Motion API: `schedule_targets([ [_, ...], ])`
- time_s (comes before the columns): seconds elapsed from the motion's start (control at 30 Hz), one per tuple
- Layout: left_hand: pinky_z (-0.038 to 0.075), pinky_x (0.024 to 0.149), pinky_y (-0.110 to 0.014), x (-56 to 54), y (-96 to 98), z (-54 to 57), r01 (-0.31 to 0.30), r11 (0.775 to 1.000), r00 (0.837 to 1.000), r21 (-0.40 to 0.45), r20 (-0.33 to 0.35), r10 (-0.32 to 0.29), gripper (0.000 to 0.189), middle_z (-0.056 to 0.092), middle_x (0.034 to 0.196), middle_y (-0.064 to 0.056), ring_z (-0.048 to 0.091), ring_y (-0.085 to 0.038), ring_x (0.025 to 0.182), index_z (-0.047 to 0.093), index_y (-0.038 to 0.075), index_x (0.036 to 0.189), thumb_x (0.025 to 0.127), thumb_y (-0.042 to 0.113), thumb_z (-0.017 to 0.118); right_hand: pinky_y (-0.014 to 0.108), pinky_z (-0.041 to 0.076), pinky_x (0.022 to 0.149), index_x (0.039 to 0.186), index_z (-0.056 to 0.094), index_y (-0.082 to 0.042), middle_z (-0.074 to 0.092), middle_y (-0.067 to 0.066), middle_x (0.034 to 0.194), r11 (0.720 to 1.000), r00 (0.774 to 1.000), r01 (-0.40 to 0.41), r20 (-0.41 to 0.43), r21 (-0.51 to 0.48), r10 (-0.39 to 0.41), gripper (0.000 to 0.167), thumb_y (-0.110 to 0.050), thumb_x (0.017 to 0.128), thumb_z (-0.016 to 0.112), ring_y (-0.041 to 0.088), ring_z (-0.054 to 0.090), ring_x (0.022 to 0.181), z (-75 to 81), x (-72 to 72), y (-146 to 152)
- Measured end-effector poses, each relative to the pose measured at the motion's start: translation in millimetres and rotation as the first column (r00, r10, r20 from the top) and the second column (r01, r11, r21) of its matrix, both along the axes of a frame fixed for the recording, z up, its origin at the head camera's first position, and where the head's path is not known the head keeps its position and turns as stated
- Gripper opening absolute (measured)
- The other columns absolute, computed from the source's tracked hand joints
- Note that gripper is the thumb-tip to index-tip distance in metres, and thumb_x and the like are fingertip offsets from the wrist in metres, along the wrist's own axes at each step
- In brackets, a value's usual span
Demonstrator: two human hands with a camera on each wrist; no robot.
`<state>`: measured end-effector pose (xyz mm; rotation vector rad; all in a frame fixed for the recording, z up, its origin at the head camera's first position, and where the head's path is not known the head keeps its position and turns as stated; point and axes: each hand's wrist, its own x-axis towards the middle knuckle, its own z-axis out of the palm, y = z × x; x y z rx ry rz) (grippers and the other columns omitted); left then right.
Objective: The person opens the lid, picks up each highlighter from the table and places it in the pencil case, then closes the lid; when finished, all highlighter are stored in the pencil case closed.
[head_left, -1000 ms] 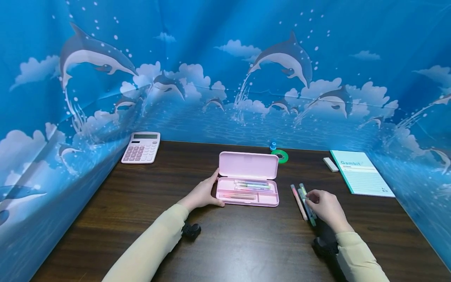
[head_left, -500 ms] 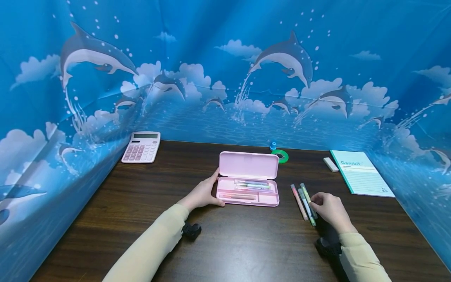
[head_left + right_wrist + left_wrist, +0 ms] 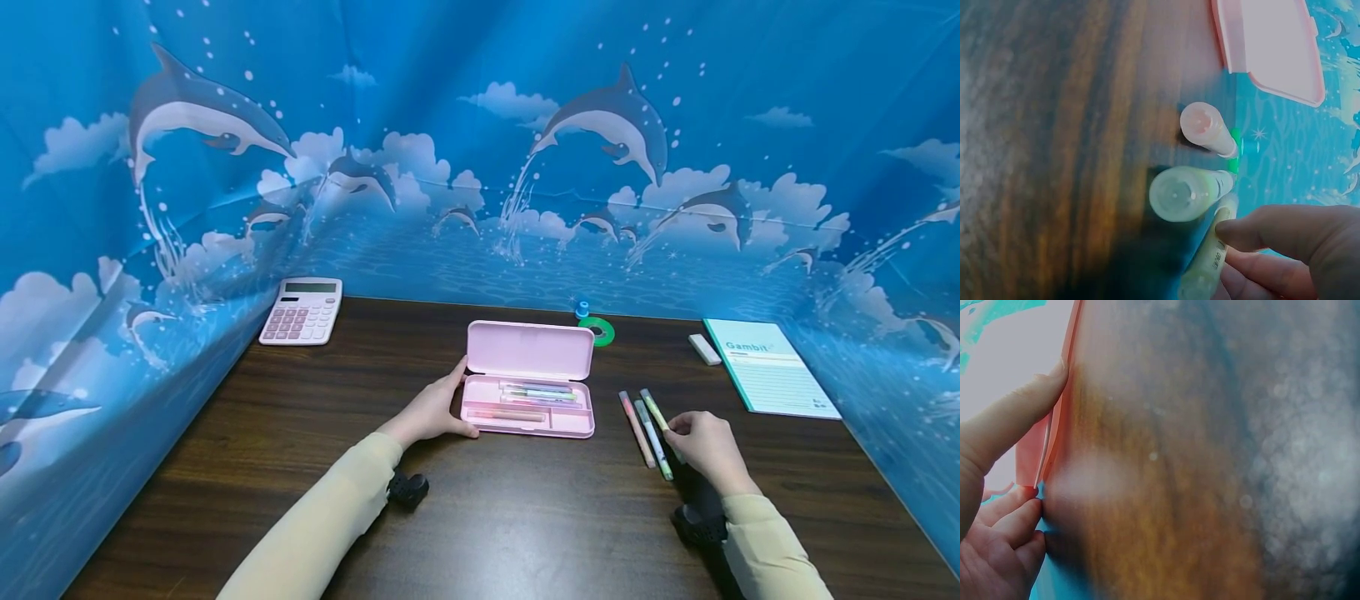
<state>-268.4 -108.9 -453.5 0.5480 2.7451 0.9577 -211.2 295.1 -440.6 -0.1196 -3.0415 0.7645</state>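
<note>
A pink pencil case (image 3: pixel 529 422) lies open on the dark wooden table, with several pens (image 3: pixel 536 393) inside. My left hand (image 3: pixel 431 410) grips its left end, thumb at the front edge and fingers at the side; the left wrist view shows the thumb (image 3: pixel 1022 406) against the rim. To the right of the case, my right hand (image 3: pixel 705 446) pinches a yellow-green marker (image 3: pixel 1211 256) between thumb and fingers. Beside it lie a pink marker (image 3: pixel 637 429) and a grey-green marker (image 3: pixel 652 440), their round ends facing the right wrist camera.
A calculator (image 3: pixel 302 312) stands at the back left. Behind the case are a green tape roll (image 3: pixel 599 331) and a small blue object (image 3: pixel 582 310). An eraser (image 3: pixel 704 350) and a notepad (image 3: pixel 772 368) lie at the back right. A dolphin-print curtain (image 3: pixel 465 150) borders the table.
My right hand has shifted slightly right with the yellow-green marker, which now lies a little apart from the grey-green one. My left hand stays on the pencil case.
</note>
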Motion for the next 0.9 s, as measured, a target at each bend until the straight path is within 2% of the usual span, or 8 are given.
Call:
schedule_targets([
  [0.4,0.03,0.11,-0.046,0.0,-0.3,-0.6,0.001,1.0,1.0,0.007,-0.001,-0.001,0.123,0.037,0.149,-0.014,0.036,-0.029,0.136,0.003,0.008,0.153,0.067,0.034,0.087,0.034,0.041,0.057,0.083,0.065,0.001,0.06,0.007,0.071,1.0,0.992,0.002,-0.123,0.021,0.001,0.008,-0.005,0.078,0.065,0.02,0.051,0.063,-3.4,1.8,-2],
  [0.67,0.03,0.11,-0.046,0.1,-0.3,-0.5,0.002,1.0,1.0,0.012,0.003,-0.002,0.123,0.039,0.148,-0.013,0.037,-0.028,0.135,0.003,0.008,0.153,0.067,0.033,0.087,0.037,0.043,0.057,0.088,0.066,0.0,0.061,0.01,0.077,0.999,0.992,-0.007,-0.123,0.053,0.013,0.011,-0.007,0.079,0.068,0.021,0.051,0.066,5.3,-0.1,-13],
  [0.9,0.03,0.11,-0.045,0.1,-0.1,-1.0,-0.001,1.0,1.0,0.003,0.0,0.001,0.123,0.041,0.146,-0.012,0.038,-0.027,0.134,0.003,0.009,0.154,0.067,0.033,0.087,0.036,0.044,0.057,0.091,0.069,-0.003,0.061,0.009,0.081,0.998,0.991,-0.033,-0.129,0.055,0.04,0.014,-0.008,0.079,0.072,0.021,0.052,0.069,6.5,-3.5,-33],
])
